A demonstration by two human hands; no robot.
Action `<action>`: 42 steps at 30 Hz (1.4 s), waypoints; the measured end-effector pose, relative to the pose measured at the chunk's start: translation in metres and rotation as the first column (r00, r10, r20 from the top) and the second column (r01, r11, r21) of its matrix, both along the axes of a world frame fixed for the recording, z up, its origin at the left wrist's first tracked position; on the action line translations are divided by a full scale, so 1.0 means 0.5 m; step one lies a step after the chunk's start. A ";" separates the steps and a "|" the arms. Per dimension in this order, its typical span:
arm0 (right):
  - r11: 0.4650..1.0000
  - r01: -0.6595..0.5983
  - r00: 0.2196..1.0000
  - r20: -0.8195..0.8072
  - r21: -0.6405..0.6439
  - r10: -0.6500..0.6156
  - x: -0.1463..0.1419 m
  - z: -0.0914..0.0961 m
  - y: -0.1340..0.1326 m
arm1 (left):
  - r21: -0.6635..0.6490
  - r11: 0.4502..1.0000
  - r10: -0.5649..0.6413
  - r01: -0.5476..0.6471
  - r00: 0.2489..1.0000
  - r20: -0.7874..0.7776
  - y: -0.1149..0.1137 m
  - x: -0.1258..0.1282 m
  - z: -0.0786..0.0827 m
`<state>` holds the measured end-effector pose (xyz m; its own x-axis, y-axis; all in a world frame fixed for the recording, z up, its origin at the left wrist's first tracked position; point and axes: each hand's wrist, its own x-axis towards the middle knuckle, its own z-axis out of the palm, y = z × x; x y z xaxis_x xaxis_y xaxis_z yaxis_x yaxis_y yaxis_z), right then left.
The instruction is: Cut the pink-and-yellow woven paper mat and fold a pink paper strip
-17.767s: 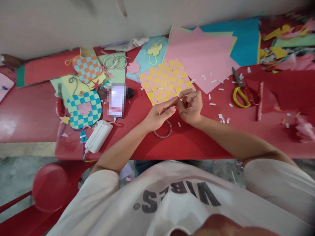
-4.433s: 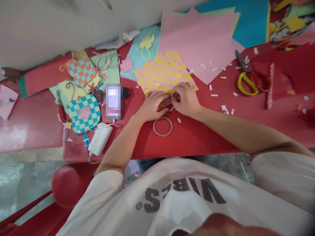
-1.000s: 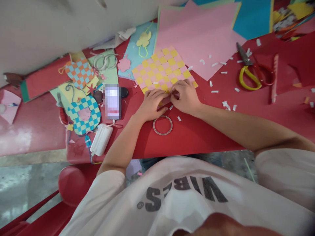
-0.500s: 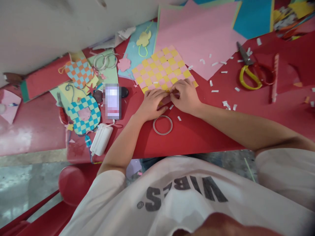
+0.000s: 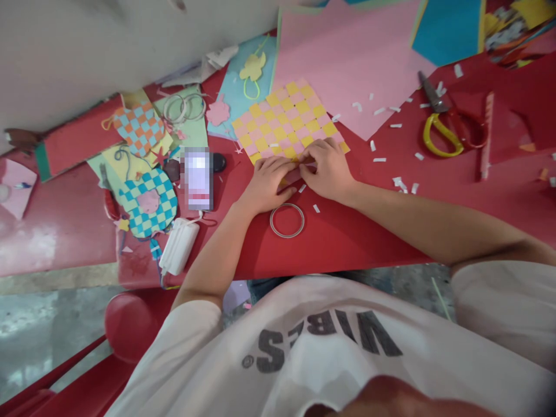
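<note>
A pink-and-yellow checkered woven paper mat [image 5: 284, 119] lies on the red table, its near edge under my fingers. My left hand [image 5: 271, 182] holds the near-left part of that edge, fingers across the paper and thumb below. Beside it, my right hand [image 5: 328, 171] is closed in a pinch at the near edge, its fingertips almost meeting the left ones. The small bit between the fingertips is hidden. Just below my left hand lies a round ring-shaped band [image 5: 287, 220].
Scissors [image 5: 443, 136] and a pink stick [image 5: 486, 136] lie right, amid white paper scraps. Large pink paper [image 5: 347, 52] is behind the mat. Left are a phone [image 5: 198, 179], a white power bank [image 5: 179, 246], a blue-green woven piece [image 5: 167, 197] and an orange-blue one [image 5: 139, 128].
Almost nothing differs. Both hands stay at the mat's near edge, and the view has shifted very slightly.
</note>
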<state>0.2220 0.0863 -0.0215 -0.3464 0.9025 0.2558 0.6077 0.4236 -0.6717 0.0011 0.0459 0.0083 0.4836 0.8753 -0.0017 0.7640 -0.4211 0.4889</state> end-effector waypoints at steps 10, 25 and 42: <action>0.999 -0.013 1.000 0.018 -0.029 0.013 0.000 0.004 -0.002 | 0.018 1.000 -0.010 0.009 1.000 0.014 0.002 -0.001 -0.003; 1.000 -0.019 0.998 0.062 -0.004 0.019 0.000 -0.003 -0.003 | -0.013 1.000 0.004 -0.004 1.000 -0.003 0.001 0.000 -0.002; 1.000 -0.023 0.996 0.091 -0.011 0.024 -0.001 0.004 -0.005 | 0.025 1.000 -0.013 0.013 1.000 0.003 0.000 -0.004 -0.006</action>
<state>0.2218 0.0838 -0.0195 -0.3889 0.8963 0.2132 0.6567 0.4320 -0.6182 -0.0007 0.0456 0.0054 0.4951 0.8686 0.0210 0.7570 -0.4431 0.4803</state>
